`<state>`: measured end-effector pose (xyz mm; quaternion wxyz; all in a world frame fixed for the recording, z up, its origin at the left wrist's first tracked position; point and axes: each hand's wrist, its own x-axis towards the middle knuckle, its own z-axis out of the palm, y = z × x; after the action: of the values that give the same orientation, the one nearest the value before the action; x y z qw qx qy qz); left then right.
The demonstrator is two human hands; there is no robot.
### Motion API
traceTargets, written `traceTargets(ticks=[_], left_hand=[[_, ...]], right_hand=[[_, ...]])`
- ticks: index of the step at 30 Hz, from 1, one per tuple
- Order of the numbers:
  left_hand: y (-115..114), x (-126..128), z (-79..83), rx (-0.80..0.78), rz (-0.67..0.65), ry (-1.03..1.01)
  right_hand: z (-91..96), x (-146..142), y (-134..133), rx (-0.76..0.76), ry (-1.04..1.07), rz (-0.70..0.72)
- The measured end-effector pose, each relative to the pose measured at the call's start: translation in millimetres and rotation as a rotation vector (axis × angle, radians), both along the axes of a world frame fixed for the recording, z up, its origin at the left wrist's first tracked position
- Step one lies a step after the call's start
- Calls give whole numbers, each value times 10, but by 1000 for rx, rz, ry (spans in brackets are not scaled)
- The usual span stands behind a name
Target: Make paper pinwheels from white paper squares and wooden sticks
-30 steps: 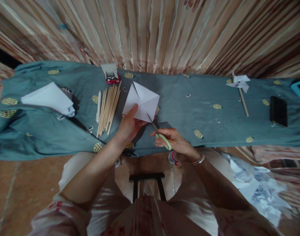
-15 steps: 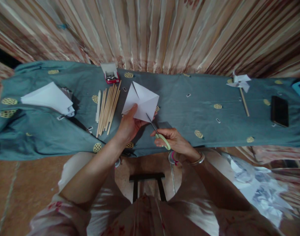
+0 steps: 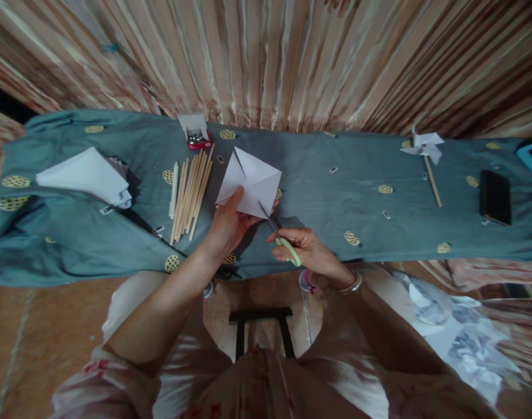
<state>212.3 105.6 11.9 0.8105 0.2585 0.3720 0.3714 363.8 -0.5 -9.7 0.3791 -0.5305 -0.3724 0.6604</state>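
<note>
While left hand (image 3: pixel 229 224) holds paper (image 3: pixel 258 179), right hand (image 3: pixel 312 249) grips scissors (image 3: pixel 291 250); sticks (image 3: pixel 193 195), red box (image 3: pixel 199 145) nearby.

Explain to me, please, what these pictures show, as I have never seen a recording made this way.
There is no machine here: a person works with two bare hands, filmed by one camera worn on the head, looking forward and down. The left hand holds a white paper square with a slit at its far corner. The right hand holds green-handled scissors, their blades at the near corner. On the patterned cloth lie a paper stack, wooden sticks, an open box of small shiny pieces, a paper pinwheel and a dark, phone-like object.
</note>
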Motion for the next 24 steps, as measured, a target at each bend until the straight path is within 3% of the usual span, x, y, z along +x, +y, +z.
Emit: traceTargets(ticks=[24], left_hand=[[-51,20,-101,6,-44,-80]], right_hand=[[40,-14,32,-9,-26,-43]])
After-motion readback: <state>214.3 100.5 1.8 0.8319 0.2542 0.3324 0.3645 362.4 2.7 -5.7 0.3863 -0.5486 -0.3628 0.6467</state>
